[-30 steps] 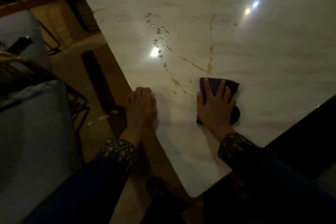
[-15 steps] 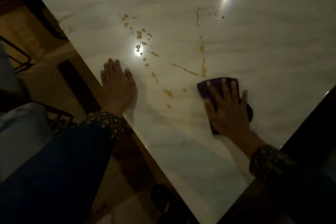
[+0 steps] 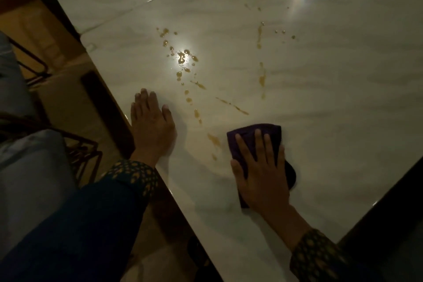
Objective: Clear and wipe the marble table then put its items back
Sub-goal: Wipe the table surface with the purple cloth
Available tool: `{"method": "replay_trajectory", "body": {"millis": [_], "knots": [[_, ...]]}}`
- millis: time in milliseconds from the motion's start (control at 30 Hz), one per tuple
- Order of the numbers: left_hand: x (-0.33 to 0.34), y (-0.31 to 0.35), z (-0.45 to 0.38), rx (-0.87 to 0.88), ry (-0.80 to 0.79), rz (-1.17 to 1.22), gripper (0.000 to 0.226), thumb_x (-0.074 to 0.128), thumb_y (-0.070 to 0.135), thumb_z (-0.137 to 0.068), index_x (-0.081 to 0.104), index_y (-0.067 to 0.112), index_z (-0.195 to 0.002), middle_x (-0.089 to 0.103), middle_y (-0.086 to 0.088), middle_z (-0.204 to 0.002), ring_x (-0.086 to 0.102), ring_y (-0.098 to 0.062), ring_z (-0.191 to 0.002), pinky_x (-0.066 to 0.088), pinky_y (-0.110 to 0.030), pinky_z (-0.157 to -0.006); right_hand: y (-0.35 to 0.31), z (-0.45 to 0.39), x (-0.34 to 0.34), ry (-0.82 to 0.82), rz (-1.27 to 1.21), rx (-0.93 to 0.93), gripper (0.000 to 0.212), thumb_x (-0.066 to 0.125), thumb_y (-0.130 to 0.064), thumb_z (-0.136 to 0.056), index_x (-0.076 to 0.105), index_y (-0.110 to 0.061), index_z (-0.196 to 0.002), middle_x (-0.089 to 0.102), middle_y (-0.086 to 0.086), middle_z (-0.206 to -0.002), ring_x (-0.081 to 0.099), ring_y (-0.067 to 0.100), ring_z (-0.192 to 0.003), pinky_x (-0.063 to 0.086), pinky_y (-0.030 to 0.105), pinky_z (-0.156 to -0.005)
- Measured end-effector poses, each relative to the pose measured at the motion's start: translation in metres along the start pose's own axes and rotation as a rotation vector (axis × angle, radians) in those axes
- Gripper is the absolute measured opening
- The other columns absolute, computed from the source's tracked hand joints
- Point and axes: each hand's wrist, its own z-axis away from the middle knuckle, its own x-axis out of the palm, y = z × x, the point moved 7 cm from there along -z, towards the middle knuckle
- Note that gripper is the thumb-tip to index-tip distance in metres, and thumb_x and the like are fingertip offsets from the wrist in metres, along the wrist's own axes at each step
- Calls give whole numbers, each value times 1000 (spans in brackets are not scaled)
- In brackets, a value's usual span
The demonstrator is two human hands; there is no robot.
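Observation:
The white marble table (image 3: 332, 103) fills most of the head view, its top glossy and bare of items. Amber droplets and streaks of spilled liquid (image 3: 183, 59) run across its middle, with a smear (image 3: 214, 139) just left of the cloth. A dark purple cloth (image 3: 254, 135) lies flat near the table's front corner. My right hand (image 3: 263, 174) presses down on it with straight, spread fingers. My left hand (image 3: 152, 126) rests flat on the marble at the table's left edge, fingers straight, holding nothing.
A grey cushioned chair (image 3: 29, 178) with a dark metal frame stands to the left of the table over a tan floor. The table's left edge runs diagonally past my left wrist. A dark surface (image 3: 393, 224) borders the table at the lower right.
My left hand has gone from curled at the table's edge to flat on the marble. My right hand and the cloth have slid right, then back a little toward the smear.

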Motion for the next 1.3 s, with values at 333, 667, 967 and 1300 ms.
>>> {"method": "replay_trajectory", "body": {"millis": [333,667,967,1300], "knots": [[0,1,-3,-9,17,-12,57,25,35,-101,21,8,-150,13,-14,-160,9,-27,-149,5,-40,-122,45,-155,-8,8,5,210,64,17,-60,-95,15,-33,-154,11,20,-160,8,37,-147,6,63,-114],[-1,-1,-1,-13,-21,22,59,23,39,-101,16,11,-153,8,-10,-162,3,-22,-150,3,-39,-123,-67,-23,15,-70,-50,-214,56,29,-55,-98,16,-41,-152,11,7,-162,5,28,-149,7,59,-116],[-1,0,-1,13,32,27,57,28,35,-101,24,6,-150,17,-16,-160,13,-29,-149,9,-41,-122,10,-158,4,4,23,182,60,20,-57,-97,12,-38,-153,9,13,-161,8,32,-148,3,60,-116],[-24,-13,-39,227,-34,11,40,38,33,-93,49,4,-118,49,-17,-123,47,-35,-114,36,-42,-99,-102,-20,17,5,-12,165,61,31,-55,-98,14,-34,-154,10,13,-161,5,32,-149,11,58,-117]]}}
